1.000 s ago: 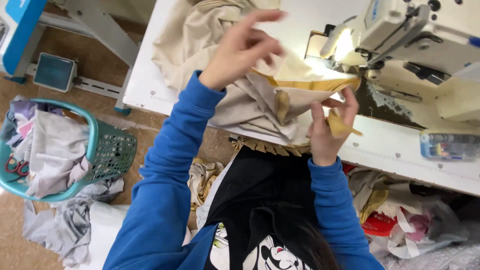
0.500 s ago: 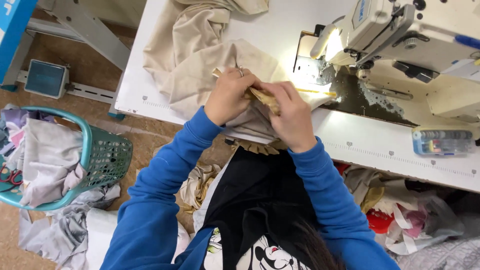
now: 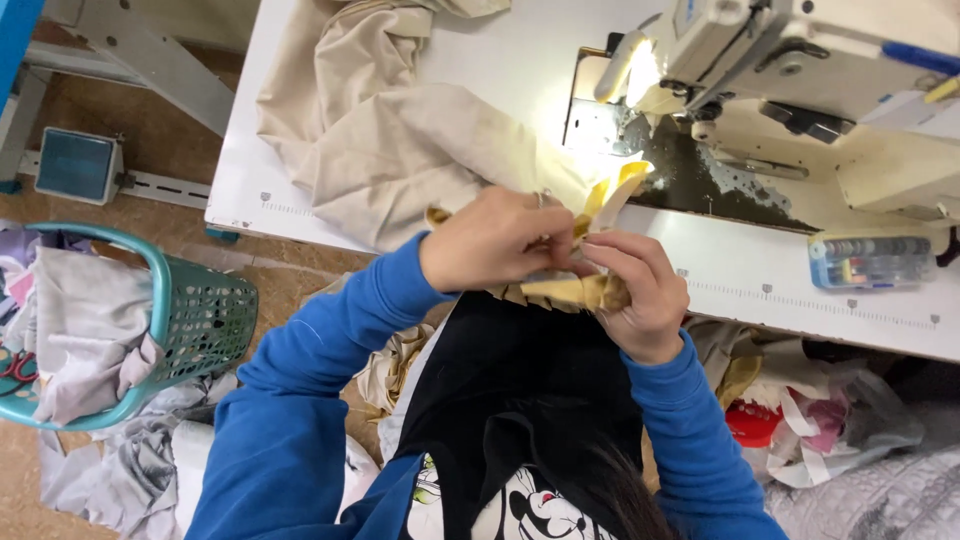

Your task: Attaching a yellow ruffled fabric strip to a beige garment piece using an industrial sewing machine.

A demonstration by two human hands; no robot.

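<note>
At table [image 3: 500, 60] edge, left hand [image 3: 495, 240] and right hand [image 3: 635, 290] pinch yellow trim [image 3: 590, 292]; fingers should hold folds even.

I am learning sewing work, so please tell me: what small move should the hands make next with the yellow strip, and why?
Probably slide the yellow strip forward toward the sewing machine. Both the left hand and right hand pinch it at the table edge, and its free end already points at the lit needle area.
</note>
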